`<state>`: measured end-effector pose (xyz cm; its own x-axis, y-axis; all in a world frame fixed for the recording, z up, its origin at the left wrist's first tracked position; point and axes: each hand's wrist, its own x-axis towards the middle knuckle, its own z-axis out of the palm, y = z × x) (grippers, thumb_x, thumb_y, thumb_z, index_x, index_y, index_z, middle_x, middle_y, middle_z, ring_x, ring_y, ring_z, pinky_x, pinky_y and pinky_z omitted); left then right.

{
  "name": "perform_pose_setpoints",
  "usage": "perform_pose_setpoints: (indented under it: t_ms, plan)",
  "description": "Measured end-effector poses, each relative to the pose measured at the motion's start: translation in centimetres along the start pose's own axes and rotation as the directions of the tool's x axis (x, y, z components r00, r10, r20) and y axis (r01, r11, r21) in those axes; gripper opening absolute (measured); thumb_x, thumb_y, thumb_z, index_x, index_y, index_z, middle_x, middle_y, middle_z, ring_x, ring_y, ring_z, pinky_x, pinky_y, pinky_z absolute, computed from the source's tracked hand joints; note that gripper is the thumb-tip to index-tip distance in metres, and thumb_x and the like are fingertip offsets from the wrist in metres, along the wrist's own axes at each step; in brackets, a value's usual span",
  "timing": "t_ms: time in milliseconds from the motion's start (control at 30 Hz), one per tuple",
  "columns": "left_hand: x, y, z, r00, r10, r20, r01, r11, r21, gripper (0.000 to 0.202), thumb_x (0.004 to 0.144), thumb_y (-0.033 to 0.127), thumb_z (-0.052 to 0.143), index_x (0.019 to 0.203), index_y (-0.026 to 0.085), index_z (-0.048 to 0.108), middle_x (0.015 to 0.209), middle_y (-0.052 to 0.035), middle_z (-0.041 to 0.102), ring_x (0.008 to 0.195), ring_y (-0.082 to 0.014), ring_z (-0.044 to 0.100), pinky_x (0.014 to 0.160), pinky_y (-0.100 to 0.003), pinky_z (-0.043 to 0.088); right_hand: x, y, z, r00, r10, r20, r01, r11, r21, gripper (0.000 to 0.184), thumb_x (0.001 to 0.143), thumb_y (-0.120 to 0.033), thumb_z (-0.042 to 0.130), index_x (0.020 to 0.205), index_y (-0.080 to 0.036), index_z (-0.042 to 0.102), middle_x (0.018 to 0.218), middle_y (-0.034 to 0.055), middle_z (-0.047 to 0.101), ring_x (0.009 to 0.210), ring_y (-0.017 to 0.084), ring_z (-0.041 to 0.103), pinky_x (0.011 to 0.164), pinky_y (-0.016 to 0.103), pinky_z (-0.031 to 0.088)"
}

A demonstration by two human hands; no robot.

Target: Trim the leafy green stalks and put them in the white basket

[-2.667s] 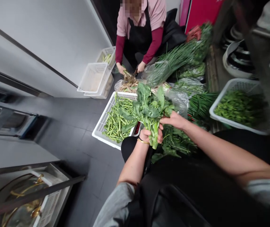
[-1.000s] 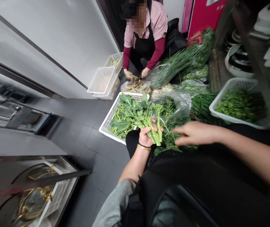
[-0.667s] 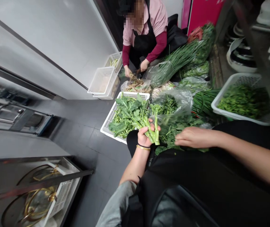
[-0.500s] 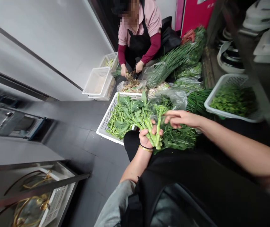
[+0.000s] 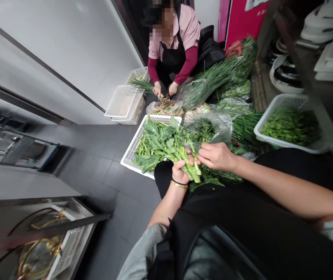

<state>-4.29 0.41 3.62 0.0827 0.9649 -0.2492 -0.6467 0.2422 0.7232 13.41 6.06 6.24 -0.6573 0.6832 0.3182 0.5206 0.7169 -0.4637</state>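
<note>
My left hand (image 5: pixel 181 170) is wrapped around the thick pale ends of a bunch of leafy green stalks, like Chinese broccoli (image 5: pixel 170 146). The leafy tops point away from me, over a white perforated basket (image 5: pixel 129 153) of similar green stems. Beside the bunch, my right hand (image 5: pixel 219 156) is closed, its fingertips pinched at one stalk standing apart near my left fingers. Whatever is between those fingertips is too small to make out. More loose green leaves (image 5: pixel 213 177) lie below my right hand, above my dark-clothed lap.
Across from me a person in a pink top (image 5: pixel 189 29) handles long thin green stems. Bagged long green stems (image 5: pixel 213 83) lie in the middle. A white basket of greens (image 5: pixel 291 124) stands right, stacked white crates (image 5: pixel 124 103) left. A metal rack (image 5: pixel 87 217) stands at lower left.
My right hand has gone from loosely spread fingers to a closed pinch by the stalk. The stalk and bunch tilt slightly differently. The other person's green stems have swung over the white crates.
</note>
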Motion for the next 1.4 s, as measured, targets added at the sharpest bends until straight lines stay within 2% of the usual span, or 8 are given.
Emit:
perform_pose_setpoints:
  t_ms: [167, 267, 433, 633, 900, 1100, 1200, 1400]
  plan:
    - [-0.1, 0.8, -0.4, 0.990, -0.006, 0.141, -0.001, 0.999, 0.052, 0.046, 0.052, 0.045, 0.065, 0.089, 0.020, 0.055, 0.048, 0.0024, 0.041, 0.055, -0.0213, 0.054, 0.051, -0.034, 0.042, -1.6, 2.6, -2.0, 0.836, 0.106, 0.539, -0.200, 0.972, 0.119, 0.038, 0.071, -0.059, 0.059, 0.067, -0.021, 0.062, 0.053, -0.0001, 0.056, 0.047, 0.013, 0.048, 0.048, 0.024, 0.026]
    - [0.0, 0.1, 0.2, 0.964, -0.009, 0.265, -0.004, 0.999, 0.050, 0.045, 0.052, 0.041, 0.067, 0.089, 0.018, 0.058, 0.046, 0.0016, 0.044, 0.051, -0.0198, 0.052, 0.056, -0.036, 0.042, 0.3, 2.7, -2.3, 0.903, 0.244, 0.354, -0.356, 0.887, 0.296, 0.042, 0.082, -0.058, 0.046, 0.074, -0.020, 0.059, 0.055, -0.0007, 0.057, 0.049, 0.012, 0.048, 0.051, 0.024, 0.032]
    - [0.0, -0.6, 0.6, 0.992, -0.025, 0.125, 0.023, 1.000, 0.015, 0.044, 0.055, 0.043, 0.062, 0.092, 0.020, 0.056, 0.052, 0.0011, 0.043, 0.057, -0.0203, 0.052, 0.053, -0.032, 0.040, 1.3, 0.1, -0.9, 0.999, 0.022, -0.047, -0.016, 0.992, 0.128, 0.036, 0.089, -0.040, 0.040, 0.064, -0.019, 0.054, 0.065, 0.0048, 0.057, 0.059, 0.014, 0.049, 0.057, 0.027, 0.033]
    - [-0.4, 0.1, -0.3, 0.990, -0.067, 0.120, 0.073, 0.996, -0.044, 0.050, 0.051, 0.053, 0.064, 0.088, 0.023, 0.050, 0.047, 0.0050, 0.034, 0.050, -0.0162, 0.046, 0.047, -0.029, 0.037, -2.4, 3.2, -1.1, 0.875, -0.009, 0.483, -0.158, 0.939, 0.304, 0.030, 0.078, -0.049, 0.057, 0.077, -0.020, 0.063, 0.057, 0.0008, 0.057, 0.050, 0.013, 0.051, 0.048, 0.025, 0.033]
    - [-0.8, -1.7, 1.7, 0.946, -0.140, 0.293, 0.175, 0.980, -0.097, 0.060, 0.039, 0.062, 0.069, 0.079, 0.024, 0.047, 0.035, 0.0078, 0.027, 0.038, -0.0166, 0.044, 0.041, -0.029, 0.035, 2.4, 2.9, 0.7, 0.953, 0.033, 0.301, -0.303, 0.071, 0.950, 0.039, 0.070, -0.048, 0.068, 0.087, -0.014, 0.060, 0.053, -0.0032, 0.057, 0.033, 0.006, 0.043, 0.035, 0.020, 0.032]
    - [-0.2, -1.6, 1.1, 0.991, -0.054, 0.127, 0.060, 0.997, -0.052, 0.053, 0.046, 0.046, 0.072, 0.089, 0.022, 0.054, 0.050, 0.0015, 0.047, 0.059, -0.0242, 0.060, 0.049, -0.033, 0.045, 1.0, 0.2, -0.3, 0.932, 0.350, 0.099, -0.298, 0.576, 0.761, 0.028, 0.079, -0.042, 0.060, 0.067, -0.017, 0.055, 0.048, -0.0034, 0.051, 0.039, 0.008, 0.044, 0.042, 0.021, 0.033]
    - [1.2, 0.3, -0.7, 0.996, 0.084, -0.004, -0.084, 0.996, -0.007, 0.049, 0.051, 0.041, 0.070, 0.093, 0.022, 0.056, 0.056, 0.0009, 0.052, 0.073, -0.0268, 0.064, 0.058, -0.036, 0.050, -1.0, 0.3, -0.6, 0.984, 0.163, 0.067, -0.175, 0.885, 0.431, 0.026, 0.085, -0.038, 0.051, 0.068, -0.019, 0.056, 0.058, 0.0001, 0.057, 0.051, 0.011, 0.051, 0.052, 0.023, 0.036]
    - [5.2, 11.3, -9.4, 0.899, 0.295, -0.323, -0.159, 0.908, 0.388, 0.022, 0.055, 0.023, 0.067, 0.072, 0.016, 0.056, 0.055, -0.0009, 0.059, 0.070, -0.0223, 0.066, 0.062, -0.030, 0.050, -5.7, 5.8, 0.5, 0.947, 0.170, 0.273, -0.179, 0.984, 0.007, 0.029, 0.087, -0.038, 0.043, 0.068, -0.021, 0.056, 0.068, 0.0032, 0.063, 0.060, 0.017, 0.057, 0.056, 0.027, 0.034]
